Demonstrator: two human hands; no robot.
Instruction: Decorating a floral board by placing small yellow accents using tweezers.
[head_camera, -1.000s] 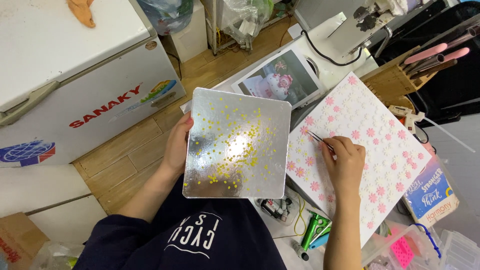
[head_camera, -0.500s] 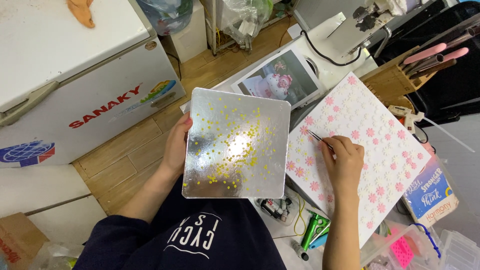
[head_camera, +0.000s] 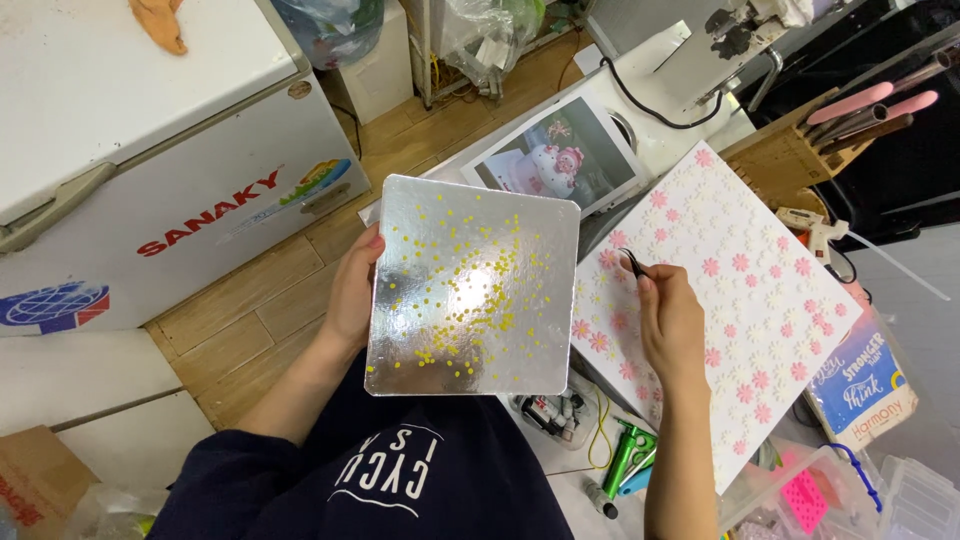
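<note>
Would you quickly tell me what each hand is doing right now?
Left hand: closed on the edge of the silver board, holding it up.
Right hand: closed on the tweezers over the flower sheet.

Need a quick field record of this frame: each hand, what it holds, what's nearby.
left hand: grips the left edge of the silver board, held up off the table
silver board: dotted with small yellow dots
right hand: pinches tweezers, tips over the white board
white board: rows of pink and white flowers
nearby: photo print, glue gun, green tool
</note>
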